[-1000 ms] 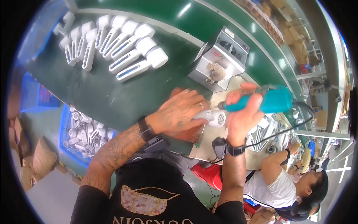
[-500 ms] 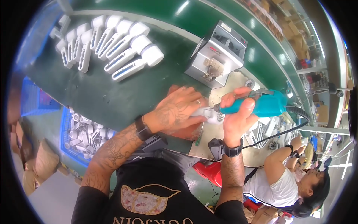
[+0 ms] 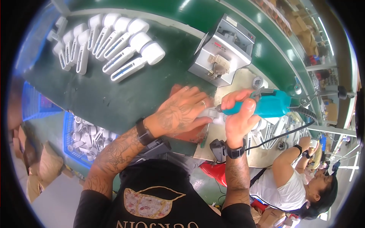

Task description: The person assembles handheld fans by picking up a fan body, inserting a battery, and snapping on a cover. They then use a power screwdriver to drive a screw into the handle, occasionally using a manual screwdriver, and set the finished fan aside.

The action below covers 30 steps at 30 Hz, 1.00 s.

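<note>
My left hand lies over a white plastic part on a reddish-brown pad, pressing and gripping it with the fingers. My right hand is wrapped round a teal electric screwdriver, held almost level. Its tip points left and meets the white part beside my left fingers; I cannot make out a screw there. A black cable runs from the tool's rear.
Several white handheld devices with round heads lie in a fan at the far left. A grey metal machine stands behind my hands. A blue basket holds white parts. At right, a co-worker handles something.
The whole view has shifted slightly. The screwdriver has moved a little left, its tip still at the white part, while my left hand keeps its grip.
</note>
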Tool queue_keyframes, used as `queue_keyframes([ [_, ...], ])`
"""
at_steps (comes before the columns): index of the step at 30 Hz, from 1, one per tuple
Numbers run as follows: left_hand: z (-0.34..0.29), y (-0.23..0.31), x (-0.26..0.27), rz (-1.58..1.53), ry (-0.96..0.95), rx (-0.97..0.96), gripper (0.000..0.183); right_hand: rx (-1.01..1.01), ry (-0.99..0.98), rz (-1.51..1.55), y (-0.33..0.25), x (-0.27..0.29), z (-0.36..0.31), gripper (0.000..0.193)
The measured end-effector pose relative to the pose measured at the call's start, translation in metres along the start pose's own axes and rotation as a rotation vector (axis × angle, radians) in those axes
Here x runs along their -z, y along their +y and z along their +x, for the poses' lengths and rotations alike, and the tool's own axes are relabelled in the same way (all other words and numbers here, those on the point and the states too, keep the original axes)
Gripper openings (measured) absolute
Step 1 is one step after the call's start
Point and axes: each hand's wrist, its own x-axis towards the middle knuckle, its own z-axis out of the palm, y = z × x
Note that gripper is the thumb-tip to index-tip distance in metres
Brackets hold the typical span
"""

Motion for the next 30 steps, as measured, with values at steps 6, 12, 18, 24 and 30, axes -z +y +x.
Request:
queue_keyframes([
  [6,-0.003,0.0,0.0,0.03,0.049,-0.01,0.037,-0.014,-0.008,0.024,0.002,-0.001,0.002,0.046],
  [12,0.0,-0.001,0.002,-0.046,-0.036,0.018,0.04,-0.106,0.062,-0.043,-0.01,-0.006,0.024,0.042],
  [18,-0.009,-0.002,0.004,-0.024,0.071,-0.004,0.036,0.139,0.069,-0.101,0.0,-0.042,0.079,0.036],
  [24,-0.004,0.002,0.002,-0.07,0.063,-0.028,0.035,0.162,0.089,-0.047,0.018,-0.034,0.077,0.035],
  [30,-0.01,-0.005,0.002,-0.048,0.08,0.01,0.032,0.052,0.073,-0.121,-0.019,-0.038,0.048,0.037],
])
